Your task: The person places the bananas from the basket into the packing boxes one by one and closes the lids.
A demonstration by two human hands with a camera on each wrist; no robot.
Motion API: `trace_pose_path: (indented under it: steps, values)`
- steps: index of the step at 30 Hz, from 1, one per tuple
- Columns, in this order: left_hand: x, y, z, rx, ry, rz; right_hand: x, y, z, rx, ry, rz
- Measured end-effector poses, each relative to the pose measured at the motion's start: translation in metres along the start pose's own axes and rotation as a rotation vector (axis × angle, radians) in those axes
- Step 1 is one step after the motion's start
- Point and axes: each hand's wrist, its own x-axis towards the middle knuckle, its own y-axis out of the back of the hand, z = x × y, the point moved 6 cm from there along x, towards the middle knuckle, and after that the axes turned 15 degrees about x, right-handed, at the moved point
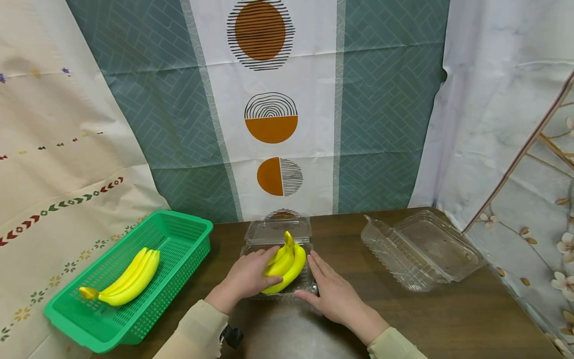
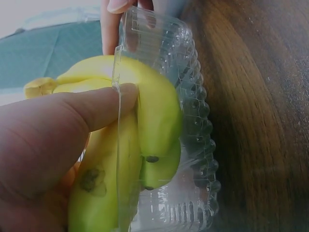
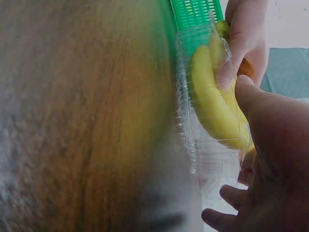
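Observation:
A bunch of yellow bananas lies in a clear plastic clamshell container, its stem end pointing to the back. The container's lid stands open behind it. My left hand grips the bunch from the left, and in the left wrist view the thumb presses on one banana inside the container wall. My right hand is at the container's right side with fingers extended, fingertips close to the bananas. Its thumb reaches toward the front rim.
To the left, a green plastic basket holds another bunch of bananas. A second clear clamshell container lies open on the brown wooden table at the right. Patterned cloth hangs behind the table.

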Motion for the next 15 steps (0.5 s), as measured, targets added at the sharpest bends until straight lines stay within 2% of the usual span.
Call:
trace_pose_path:
  steps: [9, 15]
  values:
    - [0.0027, -0.0041, -0.0006, -0.042, -0.022, -0.055, 0.0006, -0.0010, 0.0017, 0.006, -0.006, 0.001]
    - [0.0026, -0.0020, 0.0007, -0.048, -0.039, -0.074, 0.0011, -0.0015, 0.0024, 0.013, -0.005, 0.004]
